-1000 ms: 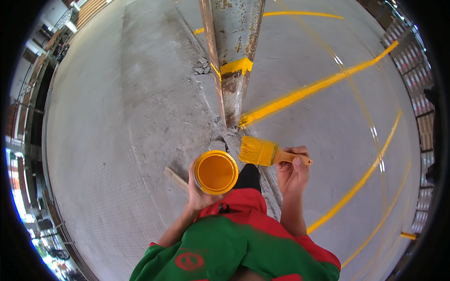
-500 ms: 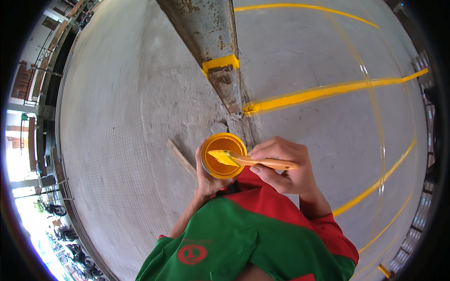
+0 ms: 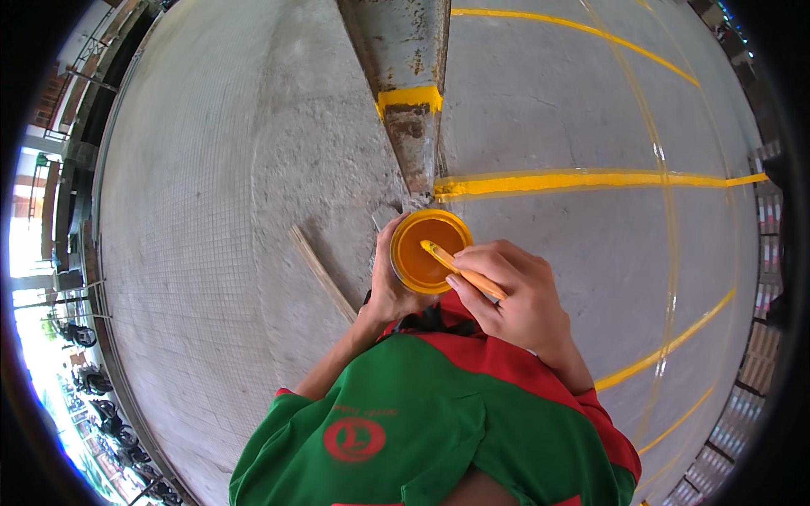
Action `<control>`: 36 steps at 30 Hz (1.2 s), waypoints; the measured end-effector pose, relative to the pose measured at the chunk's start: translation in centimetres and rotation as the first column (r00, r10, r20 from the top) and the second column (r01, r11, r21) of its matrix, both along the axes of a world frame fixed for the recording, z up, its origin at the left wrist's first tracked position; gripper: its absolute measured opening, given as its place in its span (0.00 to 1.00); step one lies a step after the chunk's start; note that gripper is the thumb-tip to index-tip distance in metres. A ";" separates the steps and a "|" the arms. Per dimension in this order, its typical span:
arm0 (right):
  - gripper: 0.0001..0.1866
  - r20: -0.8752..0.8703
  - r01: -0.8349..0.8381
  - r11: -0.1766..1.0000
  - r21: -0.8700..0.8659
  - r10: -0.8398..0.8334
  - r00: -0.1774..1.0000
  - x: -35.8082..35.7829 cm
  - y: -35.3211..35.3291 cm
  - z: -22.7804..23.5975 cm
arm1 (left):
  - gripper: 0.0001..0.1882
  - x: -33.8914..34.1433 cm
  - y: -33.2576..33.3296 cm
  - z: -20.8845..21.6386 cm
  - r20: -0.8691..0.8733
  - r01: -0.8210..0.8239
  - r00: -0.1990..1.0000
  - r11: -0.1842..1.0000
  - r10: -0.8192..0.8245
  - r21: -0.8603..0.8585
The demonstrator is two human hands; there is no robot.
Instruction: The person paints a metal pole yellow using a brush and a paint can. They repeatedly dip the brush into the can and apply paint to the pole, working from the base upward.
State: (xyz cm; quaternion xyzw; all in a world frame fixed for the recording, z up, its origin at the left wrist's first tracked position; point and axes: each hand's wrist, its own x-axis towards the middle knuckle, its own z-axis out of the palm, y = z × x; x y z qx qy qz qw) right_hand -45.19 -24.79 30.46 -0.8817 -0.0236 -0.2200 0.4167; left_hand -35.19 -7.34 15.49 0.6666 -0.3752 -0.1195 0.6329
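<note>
My left hand [image 3: 393, 291] is wrapped round the side of a round paint can [image 3: 462, 228] with a yellow-coated rim, held in front of my body. Orange-yellow paint shows on the inside of the can. Between the thumb and fingers of my right hand [image 3: 523, 295] is a paintbrush [image 3: 474, 276] with a wooden handle. Its yellow-covered bristles point into the can's mouth, seen edge-on. Whether they touch the paint or the wall I cannot tell.
Ahead stands a rusty steel column [image 3: 396, 51] with a yellow painted band [image 3: 411, 99] near its base. A yellow line [image 3: 574, 180] runs right from its foot across the concrete floor. A wooden strip [image 3: 323, 274] lies left of the can. Parked motorbikes [image 3: 91, 379] stand far left.
The brush has turned from flat across the can's mouth to edge-on, its tip angled into the can. Can and hands sit slightly higher and further right in the view.
</note>
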 end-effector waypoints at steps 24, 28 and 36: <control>0.10 -0.218 -0.125 0.988 -0.093 0.103 0.971 7.5 8.2 -2.2 | 0.65 5.9 7.8 -2.6 -0.107 -0.047 0.993 0.999 0.049 0.023; 0.11 -0.242 -0.112 0.993 -0.044 0.098 0.965 11.8 12.4 -2.9 | 0.64 10.4 12.2 -3.3 -0.106 -0.021 0.994 0.999 0.025 0.036; 0.08 -0.196 0.027 0.998 0.057 -0.016 0.981 21.7 23.5 -3.4 | 0.66 23.1 23.5 -3.1 -0.095 0.214 0.974 0.974 -0.207 0.073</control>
